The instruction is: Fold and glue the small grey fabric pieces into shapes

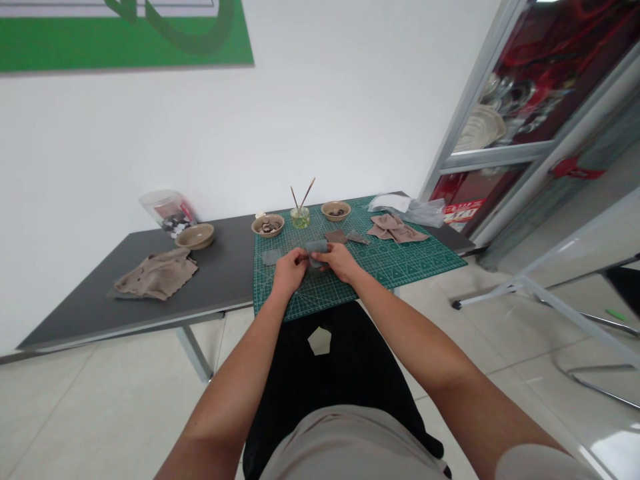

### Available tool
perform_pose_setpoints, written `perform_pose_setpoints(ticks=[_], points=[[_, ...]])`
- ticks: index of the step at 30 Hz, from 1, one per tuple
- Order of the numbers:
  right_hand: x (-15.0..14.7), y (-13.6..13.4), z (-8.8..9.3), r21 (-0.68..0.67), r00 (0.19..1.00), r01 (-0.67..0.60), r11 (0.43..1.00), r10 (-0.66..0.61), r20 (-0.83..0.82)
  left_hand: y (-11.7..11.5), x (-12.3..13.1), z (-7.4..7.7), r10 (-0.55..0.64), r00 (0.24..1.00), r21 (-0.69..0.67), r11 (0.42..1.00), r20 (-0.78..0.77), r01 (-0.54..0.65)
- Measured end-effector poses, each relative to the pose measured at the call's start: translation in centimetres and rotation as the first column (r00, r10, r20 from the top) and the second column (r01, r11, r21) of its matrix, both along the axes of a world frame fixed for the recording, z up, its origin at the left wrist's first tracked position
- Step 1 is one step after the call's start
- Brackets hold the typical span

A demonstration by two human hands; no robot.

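Over the front part of the green cutting mat (pixel 410 257), my two hands come close together. A small curved piece of grey sheet material (pixel 316 247) is between them; its exact kind is too small to tell. My right hand (pixel 343 263) is closed around its right side. At its left edge, my left hand (pixel 291 269) is closed in a pinch, with the fingertips partly hidden. Another flat grey piece (pixel 271 257) lies just left of my left hand. Beyond my right hand are a brown square piece (pixel 335 237) and a crumpled grey scrap (pixel 358 237).
Behind my hands stand a bowl of small pieces (pixel 268 227), a glass jar (pixel 300 217) with two thin sticks, and a second bowl (pixel 335 211). Brown cloths lie right (pixel 397 229) and left (pixel 156 273). Further left are another bowl (pixel 195 236) and a tipped clear container (pixel 167 208).
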State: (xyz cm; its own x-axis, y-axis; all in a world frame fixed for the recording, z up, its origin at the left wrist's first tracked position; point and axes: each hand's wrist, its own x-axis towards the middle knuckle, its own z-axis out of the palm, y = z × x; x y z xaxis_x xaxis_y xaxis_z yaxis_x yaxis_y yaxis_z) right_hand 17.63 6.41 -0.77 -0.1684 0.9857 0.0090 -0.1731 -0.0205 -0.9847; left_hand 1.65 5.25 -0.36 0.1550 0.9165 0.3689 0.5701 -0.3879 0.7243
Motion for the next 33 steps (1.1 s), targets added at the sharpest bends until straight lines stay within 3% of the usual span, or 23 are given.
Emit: perform_pose_setpoints(ticks=[5, 11, 20, 27, 30, 33], points=[[-0.1, 0.0, -0.3, 0.06, 1.0, -0.031, 0.998, 0.031, 0.0, -0.3, 0.1, 0.0, 0.02, 0.998, 0.024, 1.0, -0.059, -0.019], [-0.2, 0.2, -0.8, 0.095, 1.0, -0.008, 0.995, 0.01, -0.026, 0.0, 0.0, -0.4, -0.011, 0.999, -0.05, 0.999, 0.037, 0.013], [-0.5, 0.3, -1.7, 0.191, 0.993, 0.024, 0.981, -0.045, 0.109, -0.2, 0.1, -0.1, 0.029, 0.998, -0.007, 1.0, -0.059, -0.03], [-0.1, 0.1, -1.5, 0.172, 1.0, 0.014, 0.985, -0.018, 0.023, -0.2, -0.1, -0.2, -0.003, 0.986, -0.082, 0.996, 0.167, 0.017], [-0.1, 0.0, -1.2, 0.193, 0.997, -0.037, 0.981, 0.023, 0.077, -0.4, -0.1, -0.1, 0.02, 0.995, -0.043, 0.999, 0.095, -0.016], [-0.1, 0.0, -1.2, 0.264, 0.968, -0.022, 0.964, -0.046, 0.248, -0.4, 0.0, 0.1, 0.004, 0.999, -0.001, 1.0, -0.052, -0.004]])
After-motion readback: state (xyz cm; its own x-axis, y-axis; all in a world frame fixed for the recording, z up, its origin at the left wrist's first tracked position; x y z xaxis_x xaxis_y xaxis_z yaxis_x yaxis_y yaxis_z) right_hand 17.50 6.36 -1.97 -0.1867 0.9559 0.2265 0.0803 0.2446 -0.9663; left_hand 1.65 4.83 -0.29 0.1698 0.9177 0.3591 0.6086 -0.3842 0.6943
